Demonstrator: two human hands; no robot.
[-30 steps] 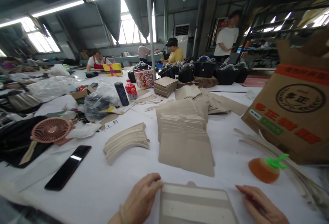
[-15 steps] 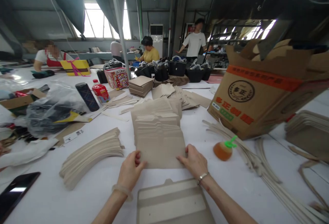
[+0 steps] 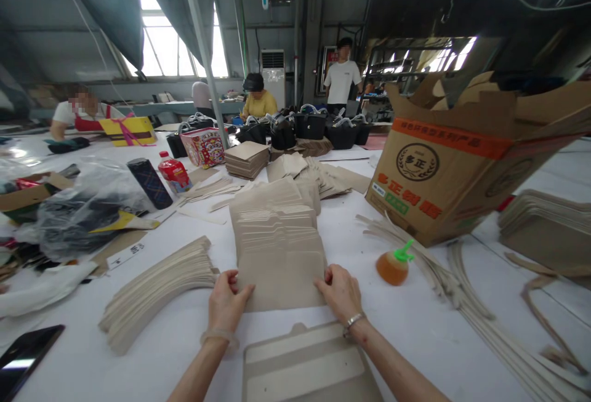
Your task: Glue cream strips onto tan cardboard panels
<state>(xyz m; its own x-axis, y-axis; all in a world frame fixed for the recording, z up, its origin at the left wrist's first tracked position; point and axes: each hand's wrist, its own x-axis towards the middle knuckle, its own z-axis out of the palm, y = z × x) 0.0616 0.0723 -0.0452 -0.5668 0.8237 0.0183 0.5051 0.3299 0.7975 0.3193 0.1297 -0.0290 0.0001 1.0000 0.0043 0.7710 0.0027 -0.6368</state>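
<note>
Both hands on the near sheet point(image 3: 281, 279) of the fanned card stack at table centre, left hand point(image 3: 226, 305) and right hand point(image 3: 340, 291) pinching its bottom corners — best to lift evenly so only the top sheet slides free.

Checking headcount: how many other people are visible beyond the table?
4: person in red apron far left, one in white facing away, yellow shirt centre, standing white T-shirt. More may be hidden.

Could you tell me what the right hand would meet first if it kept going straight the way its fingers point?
Probably the stack of brown card sheets: the right hand already touches its near corner.
</note>
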